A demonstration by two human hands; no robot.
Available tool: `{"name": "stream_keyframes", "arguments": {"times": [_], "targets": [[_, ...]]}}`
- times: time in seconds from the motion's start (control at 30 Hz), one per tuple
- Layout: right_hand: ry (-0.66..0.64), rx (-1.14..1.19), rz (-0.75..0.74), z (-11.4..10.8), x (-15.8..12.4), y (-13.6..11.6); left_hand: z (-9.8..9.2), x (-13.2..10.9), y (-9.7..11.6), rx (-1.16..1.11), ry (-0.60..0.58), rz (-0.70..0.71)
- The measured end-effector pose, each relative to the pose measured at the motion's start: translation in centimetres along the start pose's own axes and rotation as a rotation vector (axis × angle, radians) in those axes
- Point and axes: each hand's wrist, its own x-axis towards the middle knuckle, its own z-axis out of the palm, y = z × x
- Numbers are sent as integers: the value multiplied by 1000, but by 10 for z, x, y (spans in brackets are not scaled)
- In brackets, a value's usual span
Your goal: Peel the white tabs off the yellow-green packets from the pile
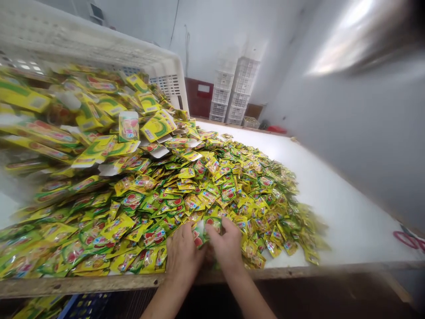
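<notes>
My left hand (185,254) and my right hand (227,244) are close together at the table's front edge, both with fingers curled in. Between them is a small green packet (199,235) with a red fruit picture and a white part, gripped by the left fingers. The right thumb and fingers pinch another green packet (214,223), printed with watermelon. Whether the two touch or overlap is hidden by the fingers. A wide heap of yellow and green packets (229,195) surrounds both hands.
A white plastic crate (181,84) lies tipped at the left, with small yellow cartons (159,126) spilling out. The white tabletop (332,199) extends right, with red-handled scissors (405,239) at its edge. Stacked crates (237,93) stand behind. A blue basket (84,305) sits below the table.
</notes>
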Motion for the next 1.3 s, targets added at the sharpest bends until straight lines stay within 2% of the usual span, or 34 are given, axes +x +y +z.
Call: {"name": "stream_keyframes", "arguments": {"times": [0.07,0.13,0.27,0.33,0.37,0.43,0.53,0.67,0.73,0.87,1.0,1.07,1.13,1.3], "targets": [[10,-32,-30,0,1,-1,-5,1,6,47,10,-32],[-49,-69,-66,0,4,-3,-7,1,11,98,59,-32],[-383,-99,-164,-15,20,-9,-4,-1,15,78,184,-3],[-532,-99,-236,-26,30,-14,-3,-2,12,-48,187,-13],[-554,-94,-253,-31,35,-16,-4,-2,9,-157,156,-12],[-513,-67,-225,-35,41,-22,-8,-4,-1,-440,30,-22],[-468,21,-219,-27,42,-27,-17,-9,-17,-867,-177,-72],[-475,10,-431,-10,31,-30,-24,-13,-30,-1210,-251,-110],[-494,-21,-445,-10,29,-29,-25,-14,-33,-1273,-278,-131],[-552,18,-352,-22,34,-23,-23,-14,-34,-1333,-296,-206],[-418,-7,-455,-22,33,-23,-20,-13,-32,-1411,-308,-234],[-330,42,-456,-17,28,-22,-19,-13,-31,-1420,-342,-212],[-286,91,-387,-12,22,-21,-19,-13,-31,-1397,-363,-197],[-334,117,-223,-10,14,-16,-20,-14,-31,-1358,-364,-208]]}}
